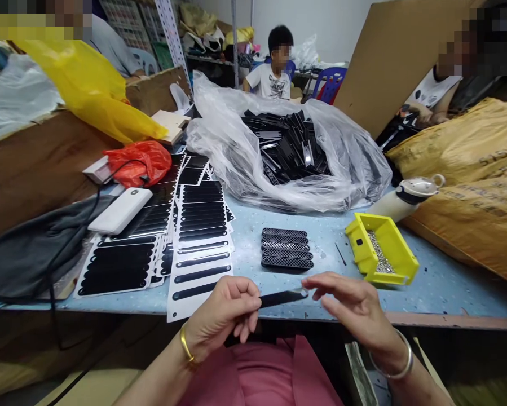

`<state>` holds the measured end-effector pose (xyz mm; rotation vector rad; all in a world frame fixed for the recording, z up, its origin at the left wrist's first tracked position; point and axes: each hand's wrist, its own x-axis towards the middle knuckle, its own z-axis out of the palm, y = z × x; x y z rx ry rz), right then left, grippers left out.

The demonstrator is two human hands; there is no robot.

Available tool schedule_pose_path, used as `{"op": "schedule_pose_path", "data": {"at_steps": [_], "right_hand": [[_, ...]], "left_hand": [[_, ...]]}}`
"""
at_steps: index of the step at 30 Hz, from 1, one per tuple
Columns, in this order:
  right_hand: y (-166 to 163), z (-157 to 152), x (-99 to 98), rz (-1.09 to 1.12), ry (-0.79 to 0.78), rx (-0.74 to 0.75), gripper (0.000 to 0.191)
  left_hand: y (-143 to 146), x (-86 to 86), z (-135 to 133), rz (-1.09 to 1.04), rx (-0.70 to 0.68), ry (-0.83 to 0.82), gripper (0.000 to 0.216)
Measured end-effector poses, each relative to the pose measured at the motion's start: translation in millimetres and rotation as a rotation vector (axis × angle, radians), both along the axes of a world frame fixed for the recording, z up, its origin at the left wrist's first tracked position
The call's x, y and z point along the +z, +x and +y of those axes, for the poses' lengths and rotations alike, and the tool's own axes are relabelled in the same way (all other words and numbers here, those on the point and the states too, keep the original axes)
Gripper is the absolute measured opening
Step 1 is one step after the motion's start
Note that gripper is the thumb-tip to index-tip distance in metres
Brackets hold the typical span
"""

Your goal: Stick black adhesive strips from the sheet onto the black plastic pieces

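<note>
My left hand [230, 309] pinches one end of a thin black strip [278, 298] between thumb and fingers, just above the table's front edge. The strip points to the right, and its far end looks rounded and shiny. My right hand [355, 304] is at that far end with thumb and fingers apart; whether a fingertip touches the strip I cannot tell. Beyond the strip lies a neat row of black pieces with a mesh pattern [286, 248]. Left of it, a white backing sheet [185, 310] carries black strips with rounded ends, some places on it bare.
A clear plastic bag [232, 152] full of black parts [289, 148] stands at the back. On the right are a yellow bin [399, 262] of small metal pieces, a bottle [409, 197] and woven sacks [468, 208]. A white power bank [122, 211] lies on the left. Other people sit beyond.
</note>
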<state>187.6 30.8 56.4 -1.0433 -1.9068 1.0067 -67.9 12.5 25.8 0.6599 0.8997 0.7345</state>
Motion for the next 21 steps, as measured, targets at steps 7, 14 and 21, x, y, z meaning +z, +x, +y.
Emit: {"op": "schedule_pose_path", "data": {"at_steps": [7,14,21], "right_hand": [[1,9,-8.6,-0.235,0.34,0.037,0.027],[-9,9,-22.5,-0.488,0.397,0.168,0.014],[-10,-1,-30.4,-0.535,0.443,0.138,0.018]], "left_hand": [[14,-4.3,18,0.28,-0.092,0.168,0.027],[26,-4.6,24,0.296,-0.147,0.178,0.026],[31,-12.4,27,0.361,-0.146,0.21,0.03]]}}
